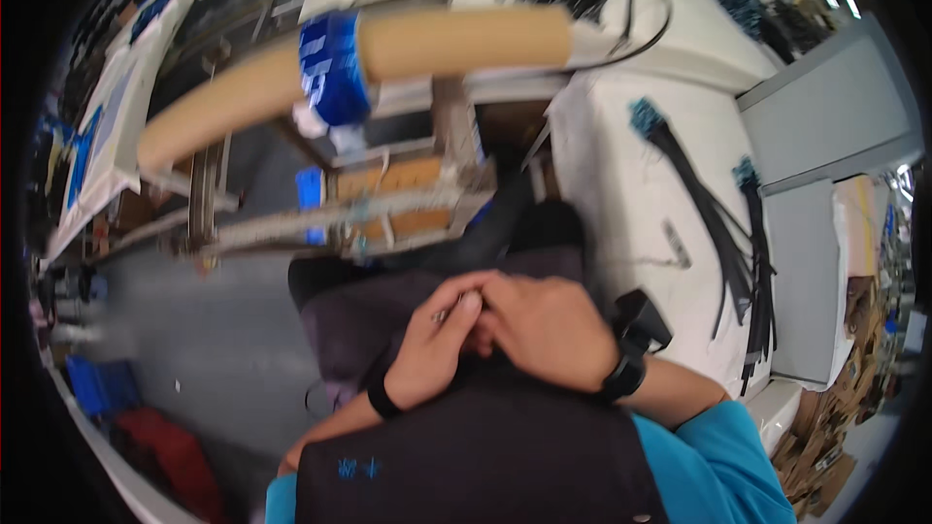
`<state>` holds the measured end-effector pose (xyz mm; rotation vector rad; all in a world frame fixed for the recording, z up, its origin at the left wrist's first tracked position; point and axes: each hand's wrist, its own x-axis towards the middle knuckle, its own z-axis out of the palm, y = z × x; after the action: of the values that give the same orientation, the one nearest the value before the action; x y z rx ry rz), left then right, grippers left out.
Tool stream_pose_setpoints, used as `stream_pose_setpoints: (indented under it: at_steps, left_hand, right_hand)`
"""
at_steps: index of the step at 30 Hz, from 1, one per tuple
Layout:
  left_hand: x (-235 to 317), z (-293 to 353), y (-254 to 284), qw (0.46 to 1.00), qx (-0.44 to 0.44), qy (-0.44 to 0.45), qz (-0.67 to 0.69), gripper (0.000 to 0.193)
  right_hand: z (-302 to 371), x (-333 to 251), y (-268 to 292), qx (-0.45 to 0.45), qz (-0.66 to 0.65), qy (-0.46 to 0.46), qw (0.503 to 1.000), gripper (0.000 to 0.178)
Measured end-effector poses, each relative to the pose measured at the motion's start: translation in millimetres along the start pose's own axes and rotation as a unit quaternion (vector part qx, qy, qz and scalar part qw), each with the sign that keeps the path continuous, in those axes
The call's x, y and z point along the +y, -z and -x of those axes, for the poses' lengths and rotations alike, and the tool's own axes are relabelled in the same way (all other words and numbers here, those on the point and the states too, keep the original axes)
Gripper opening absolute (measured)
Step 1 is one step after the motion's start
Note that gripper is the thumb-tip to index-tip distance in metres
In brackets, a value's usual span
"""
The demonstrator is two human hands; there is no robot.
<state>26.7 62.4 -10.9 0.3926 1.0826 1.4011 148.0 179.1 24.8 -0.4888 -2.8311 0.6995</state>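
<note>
My left hand (433,342) and my right hand (555,328) meet in front of my dark apron, above my lap. The left fingers are bent, with the thumb pressed in toward the right hand. A tiny dark, shiny bit (442,314) shows at the left fingers; its kind is too small to make out. My right hand is curled with its back up, its fingers mostly hidden against the left hand. Whatever lies between the palms is out of sight.
A tan padded bar (466,42) with a blue wrap (333,68) crosses in front, over a metal frame. On the right, a white table (621,213) bears bundles of black strips (701,204) with teal ends. Grey panels (825,97) stand beyond; a blue bin (102,383) sits far left.
</note>
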Motion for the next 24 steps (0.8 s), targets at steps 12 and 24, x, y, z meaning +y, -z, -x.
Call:
stream_pose_setpoints:
  at_steps: [12,24]
  left_hand:
    - [28.9,14.3,51.6,0.949,-0.119,-0.113,-0.269,0.035]
    - [28.7,23.3,42.5,0.933,-0.11,-0.133,-0.316,0.049]
  right_hand:
    - [44.6,38.2,-5.3,-0.261,-0.368,-0.169,0.876,0.013]
    - [26.1,-4.5,-23.2,-0.099,-0.484,-0.087,0.865,0.055]
